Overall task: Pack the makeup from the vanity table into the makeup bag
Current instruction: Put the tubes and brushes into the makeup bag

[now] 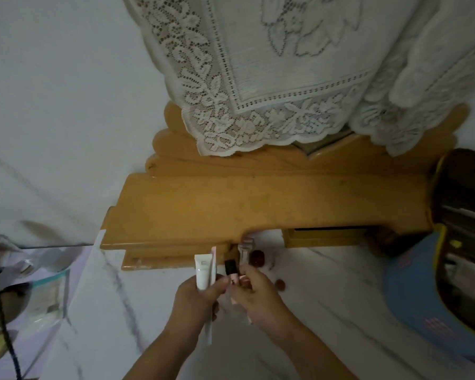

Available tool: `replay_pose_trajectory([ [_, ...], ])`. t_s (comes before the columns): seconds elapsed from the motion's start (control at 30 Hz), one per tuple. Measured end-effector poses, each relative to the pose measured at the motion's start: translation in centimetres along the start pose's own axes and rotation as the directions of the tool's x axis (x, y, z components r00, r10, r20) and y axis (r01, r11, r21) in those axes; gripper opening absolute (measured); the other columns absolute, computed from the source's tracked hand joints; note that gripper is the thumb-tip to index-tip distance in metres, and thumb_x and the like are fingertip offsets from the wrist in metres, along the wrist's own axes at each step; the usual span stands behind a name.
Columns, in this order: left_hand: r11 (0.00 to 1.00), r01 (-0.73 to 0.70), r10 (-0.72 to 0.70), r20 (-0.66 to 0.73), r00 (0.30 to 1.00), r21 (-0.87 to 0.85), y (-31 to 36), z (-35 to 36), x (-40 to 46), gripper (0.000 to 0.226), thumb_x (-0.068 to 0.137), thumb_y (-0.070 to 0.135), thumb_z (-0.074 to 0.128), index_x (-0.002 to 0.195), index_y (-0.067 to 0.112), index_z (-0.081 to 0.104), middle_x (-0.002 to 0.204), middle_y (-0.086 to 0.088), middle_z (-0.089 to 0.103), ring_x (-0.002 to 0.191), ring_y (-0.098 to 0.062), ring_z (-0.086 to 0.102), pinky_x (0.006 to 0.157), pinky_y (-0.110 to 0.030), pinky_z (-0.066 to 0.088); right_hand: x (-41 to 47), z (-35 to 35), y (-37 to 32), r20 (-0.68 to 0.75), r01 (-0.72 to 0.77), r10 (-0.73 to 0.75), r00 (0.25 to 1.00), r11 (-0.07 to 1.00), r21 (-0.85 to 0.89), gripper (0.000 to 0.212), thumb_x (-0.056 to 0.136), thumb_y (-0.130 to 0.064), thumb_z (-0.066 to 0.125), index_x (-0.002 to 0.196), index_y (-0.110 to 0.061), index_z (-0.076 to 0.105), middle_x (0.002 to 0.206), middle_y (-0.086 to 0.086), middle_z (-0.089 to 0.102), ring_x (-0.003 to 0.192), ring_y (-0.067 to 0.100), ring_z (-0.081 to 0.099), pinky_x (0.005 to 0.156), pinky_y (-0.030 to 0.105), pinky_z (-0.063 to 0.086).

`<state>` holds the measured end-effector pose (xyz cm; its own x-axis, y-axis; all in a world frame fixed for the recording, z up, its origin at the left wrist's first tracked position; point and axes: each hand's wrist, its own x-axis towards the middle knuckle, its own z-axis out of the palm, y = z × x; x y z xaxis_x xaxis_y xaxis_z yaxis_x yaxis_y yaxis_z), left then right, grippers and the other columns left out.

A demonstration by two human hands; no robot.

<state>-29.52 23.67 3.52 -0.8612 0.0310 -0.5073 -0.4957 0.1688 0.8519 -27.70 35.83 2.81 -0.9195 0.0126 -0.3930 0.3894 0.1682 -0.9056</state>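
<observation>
My left hand grips a white tube together with a thin pale pink stick that pokes out above and below the fist. My right hand pinches a small pink bottle with a black cap right beside the left hand. A clear small bottle, a dark red round item and a small brown round piece lie on the white marble vanity top. The blue makeup bag with yellow trim stands open at the right.
An orange wooden shelf and a small drawer run along the back, with a lace cloth hanging above. Clear plastic bags and a black cord lie at the left, beyond the top's edge.
</observation>
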Motion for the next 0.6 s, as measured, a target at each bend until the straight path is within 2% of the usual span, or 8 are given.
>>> replay_pose_trajectory([
  [0.07, 1.0, -0.004, 0.005, 0.053, 0.999, -0.027, 1.2, 1.7, -0.5, 0.017, 0.084, 0.014, 0.066, 0.072, 0.008, 0.056, 0.046, -0.004, 0.047, 0.036, -0.011, 0.041, 0.037, -0.019, 0.036, -1.6, -1.8, -0.1, 0.009, 0.048, -0.048, 0.999, 0.999, 0.024, 0.009, 0.091, -0.011, 0.054, 0.088, -0.019, 0.056, 0.071, -0.008, 0.049, 0.059, -0.006, 0.048, 0.055, 0.007, 0.037],
  [0.13, 0.999, -0.006, 0.01, 0.104, 0.995, -0.041, 2.1, 3.6, -1.0, 0.018, 0.082, 0.013, 0.069, 0.073, 0.007, 0.054, 0.044, -0.003, 0.045, 0.036, -0.011, 0.039, 0.037, -0.021, 0.034, -3.0, -3.8, 0.0, -0.025, 0.069, -0.068, 0.997, 0.997, 0.027, 0.015, 0.091, -0.009, 0.054, 0.083, -0.021, 0.054, 0.067, -0.01, 0.047, 0.052, -0.008, 0.046, 0.055, 0.007, 0.037],
  [0.2, 0.999, -0.017, 0.023, 0.157, 0.987, -0.039, 2.9, 5.9, -1.7, 0.019, 0.081, 0.012, 0.069, 0.07, 0.007, 0.054, 0.042, -0.001, 0.044, 0.036, -0.011, 0.038, 0.037, -0.021, 0.032, -4.3, -6.0, 0.2, -0.079, 0.089, -0.086, 0.993, 0.995, 0.037, 0.018, 0.09, -0.008, 0.055, 0.08, -0.023, 0.054, 0.068, -0.009, 0.048, 0.054, -0.007, 0.046, 0.057, 0.007, 0.038],
  [0.27, 0.999, -0.041, 0.045, 0.181, 0.982, -0.027, 3.4, 8.4, -2.5, 0.023, 0.082, 0.013, 0.068, 0.066, 0.009, 0.053, 0.04, -0.001, 0.044, 0.036, -0.012, 0.037, 0.034, -0.019, 0.03, -5.6, -8.2, 0.7, -0.148, 0.096, -0.091, 0.985, 0.995, 0.023, 0.007, 0.091, -0.015, 0.056, 0.086, -0.02, 0.056, 0.073, -0.005, 0.052, 0.057, -0.005, 0.047, 0.058, 0.008, 0.039],
  [0.33, 0.997, -0.079, 0.08, 0.201, 0.976, -0.014, 4.0, 11.1, -3.6, 0.022, 0.084, 0.016, 0.066, 0.068, 0.006, 0.055, 0.041, -0.003, 0.044, 0.034, -0.012, 0.037, 0.031, -0.017, 0.029, -7.0, -10.8, 1.6, -0.24, 0.054, -0.041, 0.97, 0.998, 0.045, 0.004, 0.094, -0.02, 0.051, 0.097, -0.021, 0.054, 0.074, -0.004, 0.053, 0.052, -0.002, 0.046, 0.051, 0.009, 0.036],
  [0.43, 0.993, -0.117, 0.11, 0.258, 0.96, 0.014, 4.5, 15.3, -4.9, 0.024, 0.086, 0.021, 0.063, 0.086, -0.003, 0.063, 0.046, -0.011, 0.048, 0.031, -0.009, 0.038, 0.033, -0.017, 0.032, -9.4, -15.3, 3.1, -0.349, -0.041, 0.101, 0.932, 0.984, 0.175, 0.021, 0.097, -0.009, 0.033, 0.1, -0.024, 0.047, 0.071, 0.002, 0.051, 0.051, 0.01, 0.042, 0.041, 0.015, 0.032],
  [0.53, 0.989, -0.148, 0.136, 0.321, 0.937, 0.016, 4.9, 20.1, -6.1, 0.024, 0.086, 0.022, 0.063, 0.091, -0.001, 0.059, 0.075, -0.035, 0.062, 0.038, -0.013, 0.041, 0.042, -0.024, 0.037, -11.9, -20.4, 5.1, -0.439, -0.067, 0.163, 0.884, 0.972, 0.226, 0.025, 0.096, -0.004, 0.031, 0.101, -0.024, 0.047, 0.07, 0.005, 0.053, 0.051, 0.015, 0.041, 0.043, 0.02, 0.032],
  [0.6, 0.986, -0.166, 0.148, 0.35, 0.925, 0.023, 5.0, 23.5, -7.1, 0.021, 0.086, 0.021, 0.063, 0.089, 0.001, 0.059, 0.072, -0.033, 0.062, 0.038, -0.013, 0.042, 0.042, -0.025, 0.038, -13.5, -23.8, 6.3, -0.504, -0.061, 0.16, 0.849, 0.976, 0.208, 0.023, 0.095, -0.003, 0.037, 0.099, -0.023, 0.047, 0.074, 0.006, 0.056, 0.057, 0.016, 0.045, 0.05, 0.021, 0.036],
])
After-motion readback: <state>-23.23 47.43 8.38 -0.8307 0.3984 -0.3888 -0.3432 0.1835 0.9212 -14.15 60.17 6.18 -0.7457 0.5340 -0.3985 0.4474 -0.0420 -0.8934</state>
